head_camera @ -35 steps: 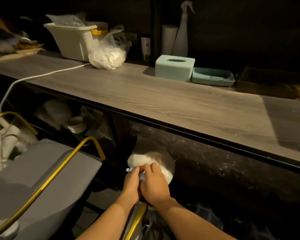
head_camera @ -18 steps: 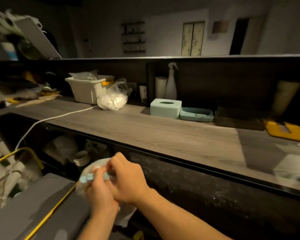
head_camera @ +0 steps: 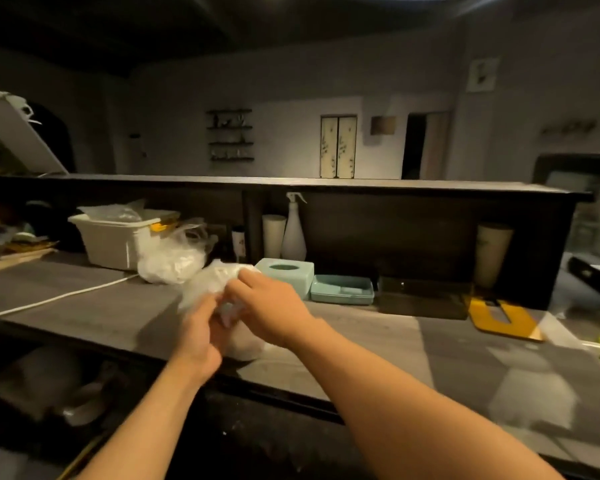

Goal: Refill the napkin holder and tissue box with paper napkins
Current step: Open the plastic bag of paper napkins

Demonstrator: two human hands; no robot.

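Since half a second ago both hands have come up from below the counter edge; the clear plastic bag of napkins (head_camera: 215, 285) is now over the grey wood counter (head_camera: 84, 306), its bottom apparently resting near the front edge. Left hand (head_camera: 198, 336) is curled at the bag's top with its fingers pinching the plastic; right hand (head_camera: 269, 308) grips the plastic from the right, fingers bent over the bunched neck. Motion blur hides exact finger contact. No readable print on the bag. Just behind the right hand sits the mint-green tissue box (head_camera: 288, 273), oval slot up, on the counter; touching or just beside it on the right is a shallow teal tray (head_camera: 342, 289), then a dark tray (head_camera: 423, 296). Left of the held bag, a second tied bag of white napkins (head_camera: 172, 261) leans against a white plastic bin (head_camera: 115, 240); a white cable (head_camera: 56, 298) runs across the counter. Against the back panel stand a white spray bottle (head_camera: 293, 230), a paper roll (head_camera: 273, 235) and a small bottle (head_camera: 238, 242), label too dim to read. A yellow U-shaped piece (head_camera: 503, 320) lies far right. Napkin holder not identifiable.
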